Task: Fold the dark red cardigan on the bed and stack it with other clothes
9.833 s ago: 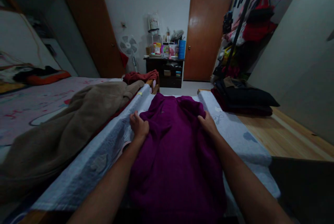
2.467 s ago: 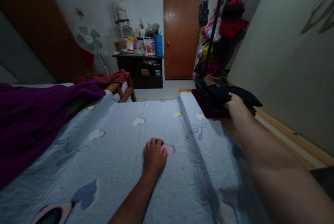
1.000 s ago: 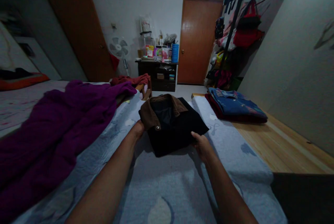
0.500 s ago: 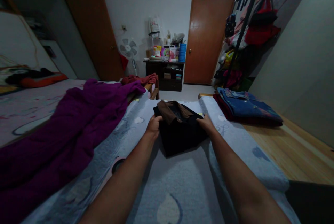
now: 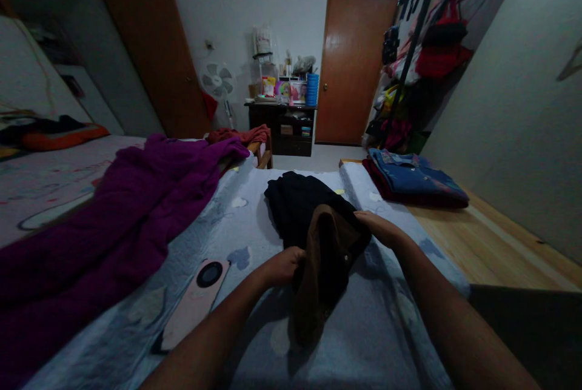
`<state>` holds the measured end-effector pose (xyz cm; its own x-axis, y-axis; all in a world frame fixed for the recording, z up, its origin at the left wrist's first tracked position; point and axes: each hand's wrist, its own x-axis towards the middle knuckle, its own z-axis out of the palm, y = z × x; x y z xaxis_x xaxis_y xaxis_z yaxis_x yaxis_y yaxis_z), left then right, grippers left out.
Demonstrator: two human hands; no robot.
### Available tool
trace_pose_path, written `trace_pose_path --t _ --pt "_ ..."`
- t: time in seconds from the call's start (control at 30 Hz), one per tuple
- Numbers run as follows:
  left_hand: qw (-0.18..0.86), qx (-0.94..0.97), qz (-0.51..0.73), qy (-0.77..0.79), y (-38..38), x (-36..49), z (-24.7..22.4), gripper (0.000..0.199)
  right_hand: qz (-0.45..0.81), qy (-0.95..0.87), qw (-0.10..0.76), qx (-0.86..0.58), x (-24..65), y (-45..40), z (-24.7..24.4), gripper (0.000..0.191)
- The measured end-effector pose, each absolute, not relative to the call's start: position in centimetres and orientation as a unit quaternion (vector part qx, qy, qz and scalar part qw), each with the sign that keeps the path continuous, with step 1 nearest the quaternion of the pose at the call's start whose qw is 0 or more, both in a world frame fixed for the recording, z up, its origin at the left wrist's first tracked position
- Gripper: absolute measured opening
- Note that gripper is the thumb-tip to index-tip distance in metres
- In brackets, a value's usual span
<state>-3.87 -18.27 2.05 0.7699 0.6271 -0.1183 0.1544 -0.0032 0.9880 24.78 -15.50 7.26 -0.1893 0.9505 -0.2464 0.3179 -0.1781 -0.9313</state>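
A black jacket with a brown collar (image 5: pixel 313 281) lies partly on the bed cover, its collar end raised toward me and hanging down. Small buttons show at the collar opening. My left hand (image 5: pixel 288 265) is closed on the cloth at the left of the collar, some fingers hidden behind it. At the collar's right side, my right hand (image 5: pixel 379 227) grips the black edge between thumb and fingers. The body of the jacket stretches away from me in soft folds.
A pink phone (image 5: pixel 195 305) with a round black camera lies left of my left forearm. Further left spreads a purple blanket (image 5: pixel 159 196). Folded denim clothing (image 5: pixel 413 174) sits on dark red cloth at the right, by a wooden board (image 5: pixel 450 238). A fan (image 5: pixel 219 82) stands at the back.
The jacket has turned, so its collar now faces me and its body lies beyond. Both hands came nearer to me, and the phone is more in view.
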Motion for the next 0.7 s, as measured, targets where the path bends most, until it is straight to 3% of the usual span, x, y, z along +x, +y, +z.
trace_pose_path --t 0.17,0.3,0.43,0.47,0.57,0.7 --pt "0.624 0.752 0.036 0.210 -18.4 -3.7 3.6 0.021 0.561 -0.517 0.181 -0.621 24.7 -14.5 7.6 0.049" --pt "0.638 0.727 0.019 0.252 -17.7 -3.6 4.8 0.028 0.409 -0.632 0.063 -0.655 23.5 -12.6 7.5 0.062" --pt "0.364 0.782 0.131 0.488 -17.9 -0.9 3.4 0.057 0.221 -0.705 -0.010 -0.673 20.4 -13.1 5.4 0.108" --pt "0.302 0.785 0.127 0.526 -18.1 0.1 2.8 0.068 0.196 -0.708 -0.017 -0.678 19.7 -13.5 4.7 0.112" --pt "0.221 0.775 0.081 0.586 -19.0 2.7 0.8 0.077 0.159 -0.715 0.037 -0.680 18.8 -14.2 3.0 0.086" --pt "0.227 0.771 0.094 0.587 -19.2 4.0 -0.5 0.029 0.164 -0.706 0.118 -0.679 20.1 -13.6 3.0 0.046"
